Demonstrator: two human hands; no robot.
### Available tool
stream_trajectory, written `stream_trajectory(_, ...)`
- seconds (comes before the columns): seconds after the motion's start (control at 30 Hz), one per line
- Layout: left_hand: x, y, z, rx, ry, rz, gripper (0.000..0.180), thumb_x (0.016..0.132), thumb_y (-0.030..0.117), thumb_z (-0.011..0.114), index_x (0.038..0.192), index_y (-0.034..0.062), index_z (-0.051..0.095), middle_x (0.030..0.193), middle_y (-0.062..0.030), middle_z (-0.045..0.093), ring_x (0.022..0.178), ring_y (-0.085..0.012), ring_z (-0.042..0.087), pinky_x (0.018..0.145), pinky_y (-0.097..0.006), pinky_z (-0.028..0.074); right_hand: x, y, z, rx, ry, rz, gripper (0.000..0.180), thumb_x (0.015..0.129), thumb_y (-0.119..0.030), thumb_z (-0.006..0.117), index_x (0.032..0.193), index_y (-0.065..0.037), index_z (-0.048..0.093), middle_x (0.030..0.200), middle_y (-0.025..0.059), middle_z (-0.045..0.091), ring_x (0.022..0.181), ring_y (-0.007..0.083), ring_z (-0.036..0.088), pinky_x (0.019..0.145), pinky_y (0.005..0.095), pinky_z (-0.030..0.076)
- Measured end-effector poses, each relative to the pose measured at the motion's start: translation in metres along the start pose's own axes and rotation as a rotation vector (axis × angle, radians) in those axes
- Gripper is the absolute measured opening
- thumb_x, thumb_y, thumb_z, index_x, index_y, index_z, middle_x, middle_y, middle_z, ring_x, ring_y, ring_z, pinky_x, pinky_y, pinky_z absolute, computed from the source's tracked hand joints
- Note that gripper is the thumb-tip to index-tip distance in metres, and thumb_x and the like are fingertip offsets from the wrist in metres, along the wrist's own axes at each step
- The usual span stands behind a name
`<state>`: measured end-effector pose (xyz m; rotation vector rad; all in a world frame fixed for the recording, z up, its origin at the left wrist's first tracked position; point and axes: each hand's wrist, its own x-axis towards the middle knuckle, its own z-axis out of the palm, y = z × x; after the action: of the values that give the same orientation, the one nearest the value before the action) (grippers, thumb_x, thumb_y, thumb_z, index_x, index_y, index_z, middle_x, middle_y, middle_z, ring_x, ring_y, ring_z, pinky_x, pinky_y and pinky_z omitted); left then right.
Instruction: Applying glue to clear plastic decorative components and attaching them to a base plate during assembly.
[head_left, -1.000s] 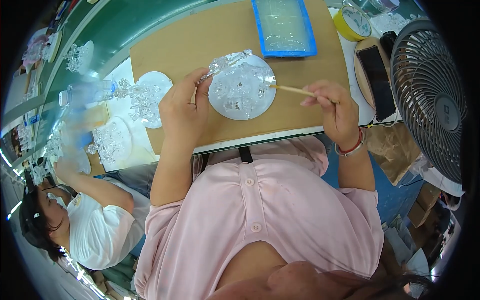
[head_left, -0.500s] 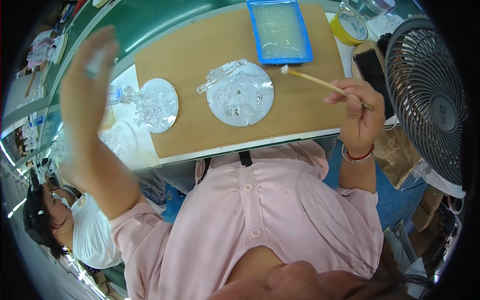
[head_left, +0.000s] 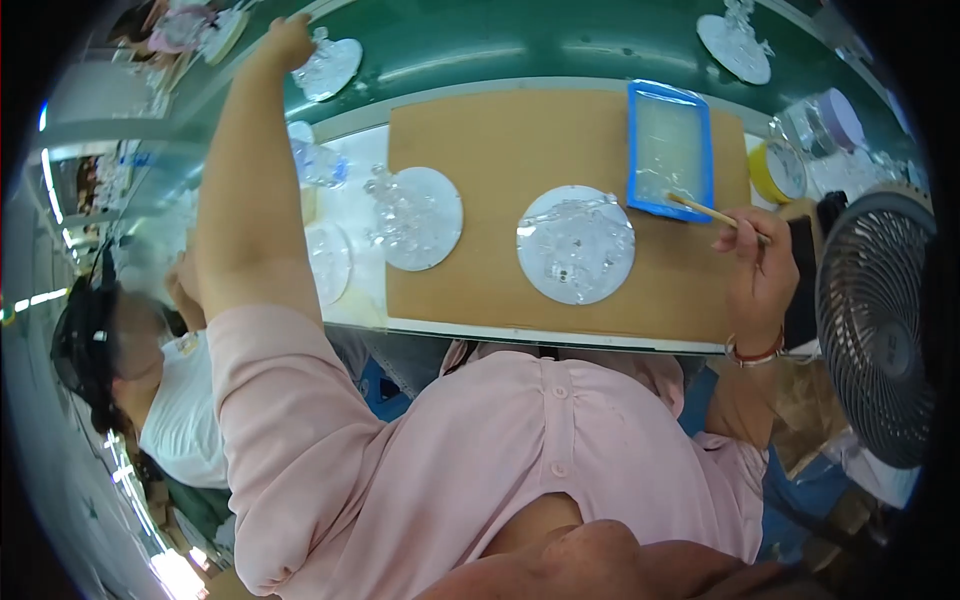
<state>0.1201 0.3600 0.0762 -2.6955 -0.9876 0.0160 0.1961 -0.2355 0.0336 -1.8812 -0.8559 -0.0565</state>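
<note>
My left arm stretches to the far left, over a green surface. My left hand (head_left: 291,42) is closed, with its fingers curled beside a white disc (head_left: 328,74) that carries clear pieces; its fingertips are mostly hidden. My right hand (head_left: 757,245) pinches a thin, wooden-handled brush (head_left: 715,211). The brush tip is at the near edge of a shallow blue-rimmed tray (head_left: 632,150) containing pale, see-through material. A round white disc (head_left: 532,275) bearing clear plastic pieces (head_left: 570,245) lies left of my right hand, on brown board. Another such disc (head_left: 450,215) is farther left.
Yellow tape (head_left: 776,172), a clear jar with a lilac lid (head_left: 842,118), a dark phone (head_left: 800,285) and a grey fan (head_left: 885,335) stand at the right. Brown board (head_left: 490,130) covers the table. A co-worker in white (head_left: 185,410) sits at the left.
My left hand has reached farther away to the white disc on the green surface. The brush tip has gone from above the board to the tray's near edge. The view has shifted.
</note>
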Motion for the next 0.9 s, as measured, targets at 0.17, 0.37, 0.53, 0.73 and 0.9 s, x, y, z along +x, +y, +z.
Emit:
stream_trajectory(0.17,0.033,-0.055,0.035,0.085,-0.081,0.032,0.062,0.079,0.014,0.067,0.135,0.0159,0.043,0.122,-0.025,0.054,0.099,-0.0367,0.061,0.087,-0.042,0.048,0.007,-0.008,0.004,0.008,-0.014,-0.026,0.013,0.096,-0.007,0.048,0.099,0.004,0.054,0.091,0.0102,0.062,0.069,0.0111,0.06,0.064,0.0241,0.051)
stream_trajectory(0.37,0.03,-0.016,0.02,-0.108,-0.14,0.06,0.042,0.077,0.009,0.064,0.119,0.0095,0.058,0.1,-0.0211,0.065,0.093,-0.0346,0.063,0.08,-0.04,0.049,0.004,-0.007,0.001,0.015,0.0,-0.026,0.012,0.096,-0.005,0.047,0.099,0.005,0.051,0.091,0.012,0.062,0.069,0.0117,0.06,0.064,0.0236,0.051)
stream_trajectory(0.53,0.019,-0.008,-0.011,-0.1,0.056,0.351,0.022,0.081,0.011,0.058,0.1,0.003,0.065,0.084,-0.0187,0.067,0.076,-0.0286,0.067,0.069,-0.037,0.052,0.003,-0.006,-0.002,0.054,0.006,-0.084,0.012,0.096,-0.006,0.047,0.098,0.005,0.05,0.091,0.0134,0.062,0.07,0.0124,0.06,0.064,0.0238,0.051)
stream_trajectory(0.73,-0.041,0.057,-0.104,-0.23,-0.13,0.307,0.018,0.077,0.009,0.058,0.09,-0.0014,0.066,0.083,-0.0198,0.065,0.077,-0.0339,0.064,0.069,-0.04,0.05,0.006,0.0,-0.003,0.063,0.003,-0.005,0.011,0.096,-0.005,0.047,0.099,0.005,0.05,0.091,0.0136,0.062,0.068,0.0122,0.06,0.064,0.0244,0.051)
stream_trajectory(0.9,-0.149,0.156,-0.153,-0.043,-0.074,0.45,0.015,0.072,0.01,0.059,0.077,-0.0008,0.067,0.078,-0.0236,0.063,0.074,-0.0393,0.061,0.069,-0.045,0.048,-0.003,-0.004,-0.003,0.214,0.093,-0.062,0.011,0.096,-0.006,0.045,0.099,0.004,0.049,0.089,0.0161,0.062,0.065,0.0143,0.059,0.062,0.0258,0.051)
